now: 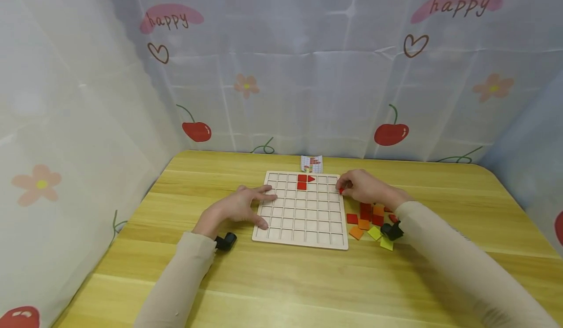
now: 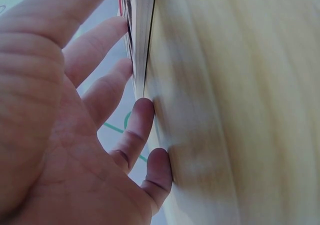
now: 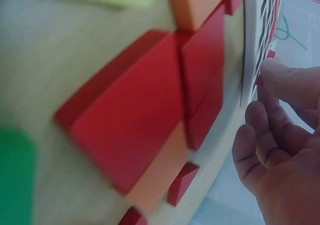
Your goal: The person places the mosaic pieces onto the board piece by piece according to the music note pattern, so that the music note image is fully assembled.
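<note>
A wooden grid board (image 1: 299, 220) lies flat on the table, with two red square tiles (image 1: 302, 186) and a red triangular tile (image 1: 311, 179) set in its upper cells. My left hand (image 1: 237, 205) rests at the board's left edge, fingers spread, thumb and fingertips on the rim. In the left wrist view two fingertips (image 2: 145, 107) touch the tabletop beside the board. Over the board's upper right edge, my right hand (image 1: 362, 187) pinches a small red tile (image 3: 270, 54) between thumb and fingers; most of that tile is hidden.
Right of the board lies a loose pile of red (image 1: 352, 218), orange (image 1: 357, 232) and yellow tiles (image 1: 387, 243), partly under the right wrist. A green piece (image 3: 17, 177) shows in the right wrist view. A small printed pattern card (image 1: 311, 163) lies behind the board, before a patterned curtain (image 1: 286, 74).
</note>
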`<act>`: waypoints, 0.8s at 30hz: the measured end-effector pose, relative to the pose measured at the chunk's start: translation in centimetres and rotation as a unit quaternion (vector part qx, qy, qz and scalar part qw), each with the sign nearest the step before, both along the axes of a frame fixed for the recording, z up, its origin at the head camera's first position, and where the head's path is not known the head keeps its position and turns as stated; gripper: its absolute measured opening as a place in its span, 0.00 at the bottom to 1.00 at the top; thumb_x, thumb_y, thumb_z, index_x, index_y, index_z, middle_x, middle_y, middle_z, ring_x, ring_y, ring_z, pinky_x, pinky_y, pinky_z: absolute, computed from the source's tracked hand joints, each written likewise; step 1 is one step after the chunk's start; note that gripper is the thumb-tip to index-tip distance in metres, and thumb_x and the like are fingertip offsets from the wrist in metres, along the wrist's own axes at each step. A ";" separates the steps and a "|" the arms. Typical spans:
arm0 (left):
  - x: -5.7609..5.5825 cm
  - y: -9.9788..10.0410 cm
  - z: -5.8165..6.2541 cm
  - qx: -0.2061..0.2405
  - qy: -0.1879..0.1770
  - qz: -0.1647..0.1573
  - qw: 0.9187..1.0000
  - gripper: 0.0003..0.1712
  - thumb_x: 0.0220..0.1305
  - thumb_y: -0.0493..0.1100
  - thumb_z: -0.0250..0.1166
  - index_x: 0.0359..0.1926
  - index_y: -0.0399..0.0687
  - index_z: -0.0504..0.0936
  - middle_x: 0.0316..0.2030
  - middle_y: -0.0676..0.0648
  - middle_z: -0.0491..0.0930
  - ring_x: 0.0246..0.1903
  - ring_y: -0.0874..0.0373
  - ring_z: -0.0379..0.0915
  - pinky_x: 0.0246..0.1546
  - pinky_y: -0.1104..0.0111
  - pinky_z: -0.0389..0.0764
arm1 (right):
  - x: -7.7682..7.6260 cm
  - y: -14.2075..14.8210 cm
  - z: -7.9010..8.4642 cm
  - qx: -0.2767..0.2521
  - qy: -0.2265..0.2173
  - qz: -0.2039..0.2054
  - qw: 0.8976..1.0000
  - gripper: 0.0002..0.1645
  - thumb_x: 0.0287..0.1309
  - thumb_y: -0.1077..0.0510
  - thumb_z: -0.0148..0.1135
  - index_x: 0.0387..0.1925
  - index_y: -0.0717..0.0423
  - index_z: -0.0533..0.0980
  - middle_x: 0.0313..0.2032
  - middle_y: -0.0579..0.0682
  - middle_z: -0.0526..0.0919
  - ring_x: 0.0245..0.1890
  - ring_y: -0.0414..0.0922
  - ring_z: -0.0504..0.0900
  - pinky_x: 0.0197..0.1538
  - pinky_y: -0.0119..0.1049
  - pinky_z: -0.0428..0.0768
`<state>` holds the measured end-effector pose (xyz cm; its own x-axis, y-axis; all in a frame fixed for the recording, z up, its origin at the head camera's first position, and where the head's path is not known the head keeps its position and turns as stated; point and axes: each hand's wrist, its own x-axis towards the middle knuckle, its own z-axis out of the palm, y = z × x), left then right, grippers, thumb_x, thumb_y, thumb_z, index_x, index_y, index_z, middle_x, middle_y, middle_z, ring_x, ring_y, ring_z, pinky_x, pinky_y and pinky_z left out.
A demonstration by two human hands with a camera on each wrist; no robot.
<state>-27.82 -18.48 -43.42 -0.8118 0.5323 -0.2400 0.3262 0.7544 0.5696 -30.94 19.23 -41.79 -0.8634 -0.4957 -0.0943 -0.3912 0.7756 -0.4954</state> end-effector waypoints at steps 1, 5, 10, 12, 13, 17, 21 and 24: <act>0.0 0.0 0.0 0.001 -0.001 0.000 1.000 0.49 0.49 0.55 0.82 0.73 0.70 0.72 0.81 0.62 0.51 0.64 0.51 0.55 0.63 0.55 0.69 | 0.0 0.2 0.0 0.002 0.002 0.002 1.000 0.07 0.66 0.67 0.65 0.41 0.56 0.85 0.40 0.51 0.85 0.36 0.46 0.74 0.40 0.37 0.73; 0.1 0.0 0.1 0.001 -0.003 0.001 1.000 0.49 0.49 0.55 0.82 0.73 0.70 0.72 0.81 0.62 0.51 0.65 0.51 0.55 0.64 0.55 0.69 | 0.0 1.0 -0.4 0.011 0.010 0.003 1.000 0.07 0.65 0.68 0.64 0.41 0.56 0.85 0.42 0.51 0.86 0.37 0.47 0.75 0.44 0.40 0.75; 0.0 0.0 0.1 -0.002 -0.001 0.000 1.000 0.49 0.49 0.55 0.82 0.73 0.70 0.72 0.81 0.63 0.51 0.66 0.51 0.54 0.64 0.55 0.69 | 0.0 1.5 -0.7 0.025 0.005 -0.005 1.000 0.07 0.65 0.67 0.65 0.43 0.57 0.85 0.43 0.52 0.87 0.40 0.47 0.77 0.50 0.45 0.79; 0.0 0.0 0.1 -0.002 -0.001 -0.001 1.000 0.49 0.49 0.55 0.82 0.73 0.70 0.72 0.81 0.63 0.51 0.66 0.51 0.54 0.64 0.55 0.69 | 0.0 1.7 -0.8 0.026 -0.002 -0.008 1.000 0.08 0.65 0.67 0.66 0.44 0.57 0.85 0.43 0.52 0.87 0.40 0.48 0.77 0.52 0.46 0.80; 0.0 0.0 0.1 -0.002 0.000 -0.001 1.000 0.49 0.49 0.55 0.82 0.73 0.70 0.72 0.81 0.63 0.51 0.66 0.50 0.54 0.64 0.55 0.69 | 0.0 1.8 -0.8 0.025 -0.005 -0.008 1.000 0.08 0.65 0.66 0.66 0.44 0.57 0.85 0.43 0.52 0.87 0.40 0.48 0.77 0.52 0.47 0.80; 0.1 0.1 0.1 0.001 -0.004 -0.002 1.000 0.50 0.49 0.56 0.82 0.73 0.69 0.72 0.81 0.61 0.51 0.65 0.50 0.55 0.64 0.54 0.69 | 0.2 2.2 -0.6 0.020 -0.011 0.000 1.000 0.08 0.64 0.66 0.67 0.43 0.57 0.84 0.41 0.50 0.86 0.40 0.46 0.78 0.52 0.47 0.82; 0.1 0.1 0.1 0.000 -0.001 -0.002 1.000 0.50 0.48 0.56 0.82 0.73 0.69 0.72 0.81 0.61 0.52 0.64 0.51 0.56 0.63 0.54 0.69 | 0.7 2.9 -0.2 0.021 -0.017 0.020 0.999 0.06 0.62 0.66 0.68 0.40 0.56 0.83 0.37 0.47 0.85 0.37 0.44 0.78 0.49 0.42 0.81; 0.0 0.0 0.1 -0.001 0.001 -0.002 1.000 0.50 0.48 0.56 0.82 0.73 0.69 0.72 0.81 0.62 0.52 0.63 0.51 0.56 0.62 0.55 0.70 | 1.0 3.5 0.1 0.024 -0.028 0.032 0.999 0.05 0.62 0.65 0.69 0.39 0.55 0.83 0.36 0.46 0.85 0.37 0.43 0.77 0.48 0.41 0.81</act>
